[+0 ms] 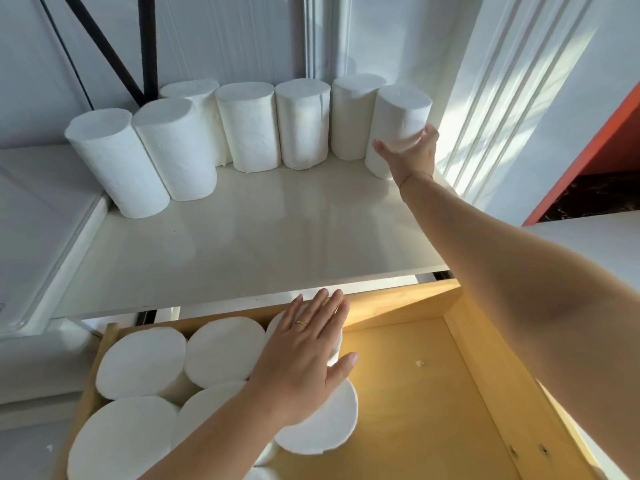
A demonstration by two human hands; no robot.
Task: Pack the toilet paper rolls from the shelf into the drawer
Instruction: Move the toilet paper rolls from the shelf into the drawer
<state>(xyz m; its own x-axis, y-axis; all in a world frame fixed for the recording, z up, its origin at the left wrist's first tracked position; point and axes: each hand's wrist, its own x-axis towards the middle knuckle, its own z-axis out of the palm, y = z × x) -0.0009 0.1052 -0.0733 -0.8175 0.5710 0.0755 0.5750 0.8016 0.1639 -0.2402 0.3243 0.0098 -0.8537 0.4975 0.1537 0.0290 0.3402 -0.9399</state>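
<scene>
White walls and a tall white door frame back a pale shelf [242,244], with an orange panel [588,147] at the far right. Seven toilet paper rolls [247,126] stand upright along the rear of the shelf: six touch in a loose row, and one sits behind that row near the left. Two black bars [145,46] cross the wall above them.

Below the shelf, a wooden drawer [415,393] is pulled open. At least six rolls stand on end in its left half, packed against each other, their round white tops facing up; the lower ones run out of view. Its right half shows bare wood.

A person's right hand [410,150] reaches to the rightmost roll on the shelf [398,116], its grip spread apart and curved against the roll's side, not clamped on it. The left hand [304,355], wearing one gold ring [300,323], lies flat with fingers apart on top of a roll in the drawer [337,344], pressing rather than gripping.
</scene>
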